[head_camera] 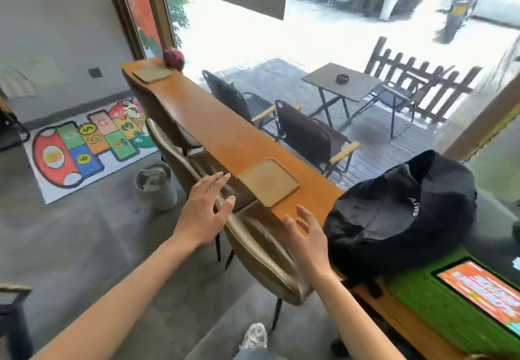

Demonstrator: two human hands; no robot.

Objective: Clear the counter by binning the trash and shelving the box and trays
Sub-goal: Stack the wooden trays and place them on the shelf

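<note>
A long wooden counter runs along the window. A square tan tray lies flat on it near me, and a second tray rests at the far end beside a dark red round object. My left hand hovers open above a chair back, just left of the near tray. My right hand is open over the counter's edge, just short of that tray. Neither hand holds anything.
A black backpack sits on the counter at my right, next to a green box with a screen. Two tan chairs stand against the counter. A grey bin holding trash stands on the floor at left.
</note>
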